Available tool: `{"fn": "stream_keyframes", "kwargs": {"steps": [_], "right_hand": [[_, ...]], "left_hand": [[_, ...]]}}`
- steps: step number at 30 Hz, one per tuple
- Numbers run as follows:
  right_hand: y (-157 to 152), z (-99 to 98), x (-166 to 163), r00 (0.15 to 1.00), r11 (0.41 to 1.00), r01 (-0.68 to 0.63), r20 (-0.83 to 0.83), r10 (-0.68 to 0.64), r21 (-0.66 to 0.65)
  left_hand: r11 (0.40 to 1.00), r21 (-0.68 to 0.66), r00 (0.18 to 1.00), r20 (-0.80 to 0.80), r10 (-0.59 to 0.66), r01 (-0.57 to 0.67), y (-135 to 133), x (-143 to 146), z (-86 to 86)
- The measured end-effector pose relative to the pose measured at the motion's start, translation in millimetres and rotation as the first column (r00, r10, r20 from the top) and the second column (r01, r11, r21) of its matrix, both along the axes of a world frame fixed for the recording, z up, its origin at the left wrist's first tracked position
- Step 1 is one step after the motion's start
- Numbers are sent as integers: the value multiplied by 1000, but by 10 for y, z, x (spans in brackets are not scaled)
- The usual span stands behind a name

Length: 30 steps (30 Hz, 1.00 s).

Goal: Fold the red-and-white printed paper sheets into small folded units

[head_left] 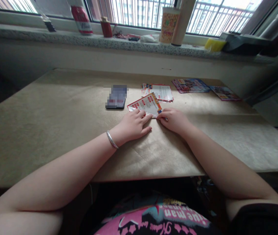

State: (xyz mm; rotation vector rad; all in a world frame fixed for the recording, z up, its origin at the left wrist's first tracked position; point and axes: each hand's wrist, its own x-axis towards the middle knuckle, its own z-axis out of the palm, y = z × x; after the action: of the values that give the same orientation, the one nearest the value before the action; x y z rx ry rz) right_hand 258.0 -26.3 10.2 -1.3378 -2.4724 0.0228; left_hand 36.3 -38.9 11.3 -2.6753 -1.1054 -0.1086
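Note:
A white printed card (145, 103) with red labels and a coloured edge lies at a slant on the table in front of me. My left hand (134, 124), with a silver bangle on its wrist, rests palm down with spread fingertips on the card's near left part. At the near right corner, the thumb and fingers of my right hand (174, 120) pinch the card's edge. Just behind it sits a loose pile of similar cards (164, 92), partly covered by this one. A dark phone (116, 97), its screen blurred out, lies left of the cards.
Colourful picture cards (191, 85) are fanned at the back right, with further cards (225, 93) beside them. The beige table (55, 130) meets the wall below a stone windowsill (129, 45). A red-and-white can (81, 19), a paper cup (169, 26) and a yellow item (214, 44) stand on the sill.

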Motion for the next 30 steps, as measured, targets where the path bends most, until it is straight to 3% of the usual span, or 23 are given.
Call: {"fn": "stream_keyframes", "kwargs": {"steps": [5, 14, 25, 30], "right_hand": [[-6, 4, -27, 1000, 1000, 1, 21, -2, 17], [-92, 85, -121, 972, 999, 29, 230, -38, 41], [-68, 92, -131, 973, 1000, 13, 231, -14, 8], [-70, 97, -128, 972, 1000, 15, 233, -17, 8]], "left_hand": [[998, 19, 997, -48, -52, 53, 18, 6, -6], [994, 54, 993, -71, -94, 98, 28, -12, -46], [991, 72, 993, -34, -114, 116, 26, -27, -41], [997, 41, 998, -8, -62, 62, 10, -23, -10]]}}
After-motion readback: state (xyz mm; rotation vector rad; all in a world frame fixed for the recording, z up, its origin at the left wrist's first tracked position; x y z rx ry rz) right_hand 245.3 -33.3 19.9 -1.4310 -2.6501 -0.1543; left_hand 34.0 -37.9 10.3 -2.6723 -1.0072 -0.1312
